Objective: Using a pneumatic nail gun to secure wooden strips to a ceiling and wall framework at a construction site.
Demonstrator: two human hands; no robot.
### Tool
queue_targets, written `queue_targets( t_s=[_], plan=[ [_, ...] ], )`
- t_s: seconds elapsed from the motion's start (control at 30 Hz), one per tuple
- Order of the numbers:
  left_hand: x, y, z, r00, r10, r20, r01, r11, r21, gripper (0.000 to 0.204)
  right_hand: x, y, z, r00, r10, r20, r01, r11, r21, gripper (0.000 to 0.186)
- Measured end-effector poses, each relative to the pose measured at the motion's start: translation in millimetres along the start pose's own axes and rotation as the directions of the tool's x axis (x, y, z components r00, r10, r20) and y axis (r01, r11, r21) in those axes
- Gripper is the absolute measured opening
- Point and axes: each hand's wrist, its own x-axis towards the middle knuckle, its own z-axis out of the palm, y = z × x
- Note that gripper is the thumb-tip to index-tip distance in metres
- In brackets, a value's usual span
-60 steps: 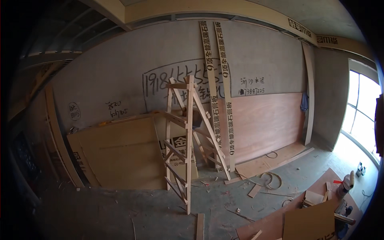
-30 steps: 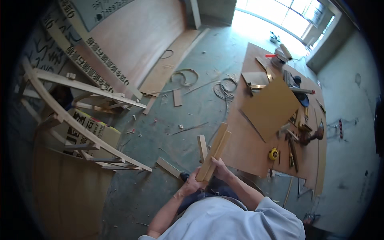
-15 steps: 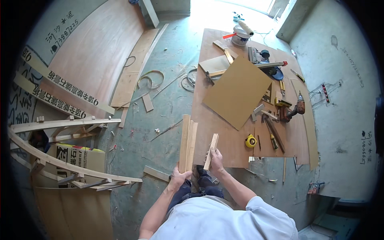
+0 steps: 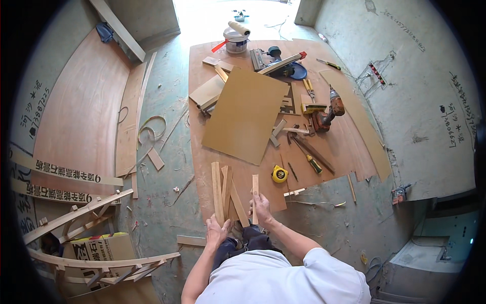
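My left hand (image 4: 216, 233) is closed around the lower ends of a bundle of pale wooden strips (image 4: 217, 190), held over the near left edge of the plywood worktop (image 4: 202, 147). The strips are fanned apart, and one slants down to the right, its lower end clear of my palm. A shorter wooden strip (image 4: 255, 183) stands nearly upright in my right hand (image 4: 261, 209), with the fingers wrapped round its middle. Beyond my hands, a brown square board (image 4: 248, 114) lies on the worktop. To its right are a yellow tape measure (image 4: 279, 174) and a hammer (image 4: 314, 152).
A cordless drill (image 4: 329, 111), a nail gun (image 4: 263, 58) and a white bucket (image 4: 236, 41) with a paint roller sit farther back on the worktop. Curved wooden frames (image 4: 101, 263) stand at the lower left. Coiled strip (image 4: 152, 126) and offcuts litter the floor.
My view has swung to the right, bringing both hands closer to the worktop's near edge. The strips in my left hand have spread apart, and the right-hand strip has turned more upright.
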Motion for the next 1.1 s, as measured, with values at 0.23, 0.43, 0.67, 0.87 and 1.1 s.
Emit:
queue_targets(
  t_s=[0.23, 0.43, 0.67, 0.87, 1.1],
  plan=[
    [19.4, -10.5, -5.3, 0.997, 0.024, -0.077, -0.017, 0.995, 0.095, 0.071, 1.1, -4.9, 2.0, 0.982, -0.072, 0.174, 0.065, 0.997, 0.044, 0.035],
    [40.8, -36.4, -1.0, 0.999, 0.033, -0.04, -0.034, 0.999, -0.027, 0.07, -4.7, -11.4, 12.0, 0.937, -0.176, 0.301, 0.186, 0.983, -0.005, 0.038],
    [25.4, -24.2, -9.8, 0.913, 0.016, -0.408, -0.034, 0.999, -0.036, 0.057, -7.0, -2.4, 30.6, 0.837, -0.187, 0.515, 0.319, 0.931, -0.18, 0.044],
    [-35.8, 22.5, -21.1, 0.953, 0.301, -0.022, -0.208, 0.603, -0.77, 0.049, -31.7, 3.9, 62.2, 0.807, -0.1, 0.582, 0.223, 0.964, -0.143, 0.05],
    [-75.8, -28.6, 34.4, 0.822, 0.072, -0.565, -0.426, 0.737, -0.525, 0.032, -55.1, -12.6, 118.5, 0.653, -0.055, 0.755, 0.38, 0.887, -0.263, 0.055]
  ],
)
